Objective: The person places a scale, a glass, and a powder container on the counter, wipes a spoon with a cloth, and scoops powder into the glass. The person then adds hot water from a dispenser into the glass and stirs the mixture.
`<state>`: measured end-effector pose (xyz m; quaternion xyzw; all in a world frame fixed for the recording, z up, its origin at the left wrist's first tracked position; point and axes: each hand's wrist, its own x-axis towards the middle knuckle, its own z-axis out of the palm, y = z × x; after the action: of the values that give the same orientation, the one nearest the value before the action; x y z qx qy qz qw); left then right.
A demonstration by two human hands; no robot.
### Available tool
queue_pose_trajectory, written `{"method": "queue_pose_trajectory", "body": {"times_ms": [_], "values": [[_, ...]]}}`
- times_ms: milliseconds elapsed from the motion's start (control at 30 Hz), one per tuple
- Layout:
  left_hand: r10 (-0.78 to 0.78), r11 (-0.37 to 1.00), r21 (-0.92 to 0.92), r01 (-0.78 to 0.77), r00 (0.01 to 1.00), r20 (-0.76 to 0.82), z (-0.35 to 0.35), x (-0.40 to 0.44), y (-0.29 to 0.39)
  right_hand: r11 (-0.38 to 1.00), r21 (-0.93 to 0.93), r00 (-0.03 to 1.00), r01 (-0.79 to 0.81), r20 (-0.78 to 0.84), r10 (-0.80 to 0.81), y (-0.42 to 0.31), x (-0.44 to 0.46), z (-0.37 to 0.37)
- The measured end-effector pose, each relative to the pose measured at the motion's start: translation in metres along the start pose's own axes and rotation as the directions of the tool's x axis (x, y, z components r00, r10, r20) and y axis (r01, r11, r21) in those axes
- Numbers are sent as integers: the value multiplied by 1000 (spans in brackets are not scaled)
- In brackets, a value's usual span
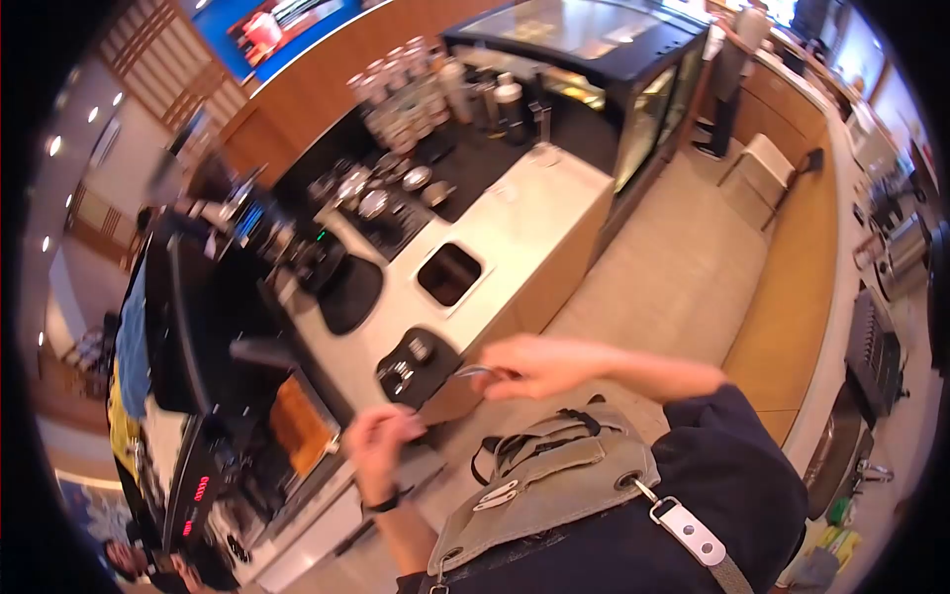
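My right hand [539,366] is closed around a small tool with a shiny curved metal end [469,372]; its dark part lies between my fingers, and its exact kind is unclear. To the left, my left hand [380,444] hovers near the counter's front edge, slightly blurred. Its fingers are loosely bent and apart, with nothing visible in them. Between and beyond both hands lies a black mat [421,364] at the counter corner, bearing small metal pieces [398,376]. I wear a grey-beige apron [554,465] with strap clips.
Left stands a black coffee machine [213,327] with a red display. The pale counter [515,213] has a square dark opening [449,274]. Stacked cups [401,94] and a display case [579,40] are behind. A person [732,74] stands far off near a chair [762,170].
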<state>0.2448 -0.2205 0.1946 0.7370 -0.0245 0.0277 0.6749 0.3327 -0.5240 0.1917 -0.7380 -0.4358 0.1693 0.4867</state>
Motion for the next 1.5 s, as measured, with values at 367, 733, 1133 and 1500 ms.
{"method": "queue_pose_trajectory", "body": {"times_ms": [367, 733, 1133, 1500], "values": [[-45, 961, -16, 277, 213, 976, 482, 99, -48, 843, 466, 598, -267, -606, 525, 76, -357, -72], [38, 859, -36, 511, 7, 999, 824, 200, -62, 802, 595, -91, -56, -803, 589, 151, -528, -206], [205, 932, 59, 358, -654, 728, 1235, 231, -4, 980, -198, -909, -7, -408, -89, 172, -729, -389], [340, 917, -399, 12, -549, 764, 1573, 66, -39, 673, 303, -708, -675, -6, -707, 109, -943, -391]]}}
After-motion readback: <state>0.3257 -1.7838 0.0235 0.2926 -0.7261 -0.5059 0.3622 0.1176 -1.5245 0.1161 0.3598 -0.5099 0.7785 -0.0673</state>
